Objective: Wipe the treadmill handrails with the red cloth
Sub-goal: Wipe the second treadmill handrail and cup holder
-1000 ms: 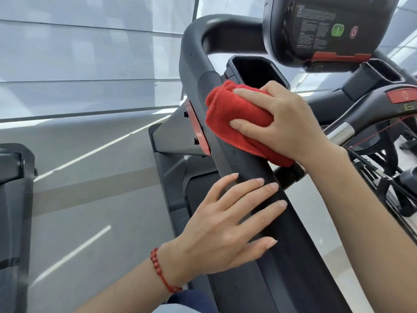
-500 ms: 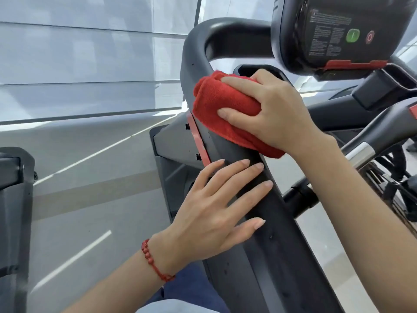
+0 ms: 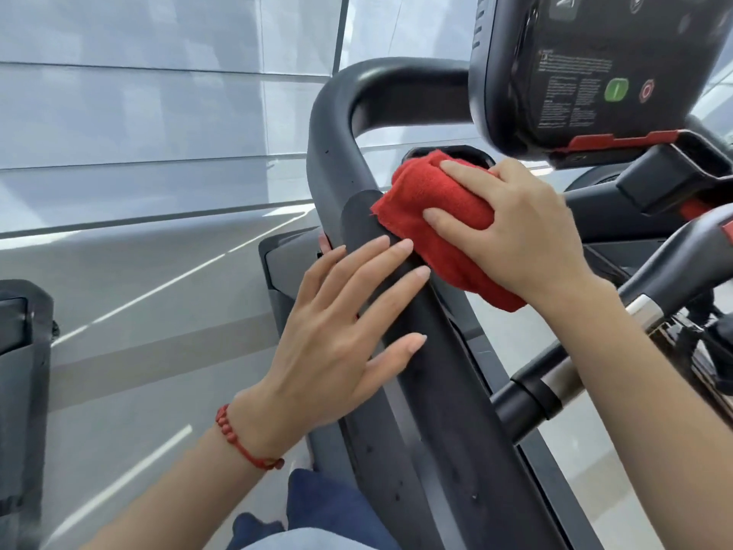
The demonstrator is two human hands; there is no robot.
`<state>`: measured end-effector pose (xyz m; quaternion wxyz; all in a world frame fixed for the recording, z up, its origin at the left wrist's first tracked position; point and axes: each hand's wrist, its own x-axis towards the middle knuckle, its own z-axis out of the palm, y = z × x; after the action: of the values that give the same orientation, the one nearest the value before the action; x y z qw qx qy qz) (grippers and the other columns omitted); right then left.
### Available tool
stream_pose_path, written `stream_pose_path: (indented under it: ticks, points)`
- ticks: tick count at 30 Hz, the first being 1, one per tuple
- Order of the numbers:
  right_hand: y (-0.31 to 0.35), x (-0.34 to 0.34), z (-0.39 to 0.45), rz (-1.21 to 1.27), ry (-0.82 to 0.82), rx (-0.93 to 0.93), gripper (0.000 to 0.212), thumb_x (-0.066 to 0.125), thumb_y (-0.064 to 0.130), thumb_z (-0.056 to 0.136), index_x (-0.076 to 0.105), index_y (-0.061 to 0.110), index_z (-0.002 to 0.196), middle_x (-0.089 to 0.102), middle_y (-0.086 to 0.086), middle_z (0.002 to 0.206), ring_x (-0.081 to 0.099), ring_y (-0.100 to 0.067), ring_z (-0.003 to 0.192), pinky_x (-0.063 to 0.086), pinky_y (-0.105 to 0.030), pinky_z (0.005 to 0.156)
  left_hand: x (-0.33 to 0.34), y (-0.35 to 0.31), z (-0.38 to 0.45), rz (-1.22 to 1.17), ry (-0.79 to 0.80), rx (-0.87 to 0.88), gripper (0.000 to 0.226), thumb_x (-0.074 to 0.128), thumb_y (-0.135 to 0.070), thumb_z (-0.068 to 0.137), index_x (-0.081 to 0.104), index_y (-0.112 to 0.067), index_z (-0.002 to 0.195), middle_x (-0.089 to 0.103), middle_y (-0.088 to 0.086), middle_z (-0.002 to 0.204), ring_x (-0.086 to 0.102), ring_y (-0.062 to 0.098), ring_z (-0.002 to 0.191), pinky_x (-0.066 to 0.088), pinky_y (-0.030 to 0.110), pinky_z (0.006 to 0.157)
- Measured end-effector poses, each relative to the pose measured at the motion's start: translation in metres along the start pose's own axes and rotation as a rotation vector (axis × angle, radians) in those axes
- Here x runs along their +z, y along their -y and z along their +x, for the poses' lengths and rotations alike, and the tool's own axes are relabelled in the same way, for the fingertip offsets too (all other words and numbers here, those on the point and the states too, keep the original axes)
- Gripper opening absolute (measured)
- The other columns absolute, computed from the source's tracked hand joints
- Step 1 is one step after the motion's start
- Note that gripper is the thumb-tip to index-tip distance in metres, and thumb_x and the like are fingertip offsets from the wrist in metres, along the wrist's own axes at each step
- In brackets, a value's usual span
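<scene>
A thick black treadmill handrail [image 3: 448, 450] runs from the lower right up to a curved bend at the top centre. My right hand [image 3: 527, 232] presses a folded red cloth [image 3: 432, 200] against the inner side of the rail, just below the bend. My left hand [image 3: 341, 335] lies flat on the rail right below the cloth, fingers spread and nothing held; a red bead bracelet is on that wrist. Part of the cloth is hidden under my right palm.
The treadmill console [image 3: 587, 73] with a green and a red button hangs at the top right. A second bar with a silver grip [image 3: 642, 311] crosses under my right forearm. Another machine's edge [image 3: 20, 391] stands at the left, with grey floor between.
The right hand with the cloth has slid from the rail's outer face across to its inner side. The left hand has moved up the rail and now nearly touches the cloth.
</scene>
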<state>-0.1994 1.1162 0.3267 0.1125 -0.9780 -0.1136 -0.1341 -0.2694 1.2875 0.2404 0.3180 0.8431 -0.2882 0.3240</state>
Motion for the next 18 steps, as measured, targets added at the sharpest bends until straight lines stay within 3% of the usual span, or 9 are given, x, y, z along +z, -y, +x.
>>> stream_pose_path:
  ticks: [4,8,14,18]
  points:
    - [0.004,0.006,0.012,-0.003,0.024,0.051,0.051,0.053,0.058,0.079,0.048,0.041,0.127,0.054,-0.008,0.106,0.056,-0.032,0.098,0.042,-0.041,0.083,0.006,0.014,0.009,0.059,0.071,-0.077,0.046,0.035,-0.038,0.1,0.059,-0.007,0.124,0.048,0.013,0.136,0.039,0.027,0.13,0.035,0.052,0.101]
    - [0.007,0.005,0.031,0.016,0.081,0.066,0.048,0.05,0.059,0.079,0.049,0.044,0.124,0.051,-0.004,0.093,0.054,-0.028,0.098,0.041,-0.039,0.084,0.012,0.016,0.008,0.032,0.067,-0.095,0.046,0.034,-0.036,0.1,0.058,-0.005,0.124,0.048,0.014,0.136,0.039,0.028,0.13,0.036,0.052,0.1]
    - [0.004,0.004,0.017,-0.054,0.093,0.033,0.052,0.05,0.059,0.079,0.046,0.042,0.128,0.053,-0.006,0.106,0.056,-0.032,0.096,0.041,-0.038,0.079,0.015,0.014,0.007,-0.021,0.036,-0.101,0.043,0.034,-0.033,0.1,0.056,-0.005,0.124,0.047,0.015,0.136,0.037,0.029,0.13,0.037,0.051,0.099]
    - [0.001,-0.002,0.008,-0.038,0.117,0.051,0.051,0.051,0.061,0.077,0.046,0.045,0.126,0.053,-0.002,0.105,0.055,-0.028,0.096,0.038,-0.034,0.075,0.014,0.015,0.007,-0.019,0.044,-0.089,0.043,0.034,-0.033,0.1,0.057,-0.005,0.123,0.047,0.015,0.136,0.038,0.03,0.13,0.038,0.052,0.098]
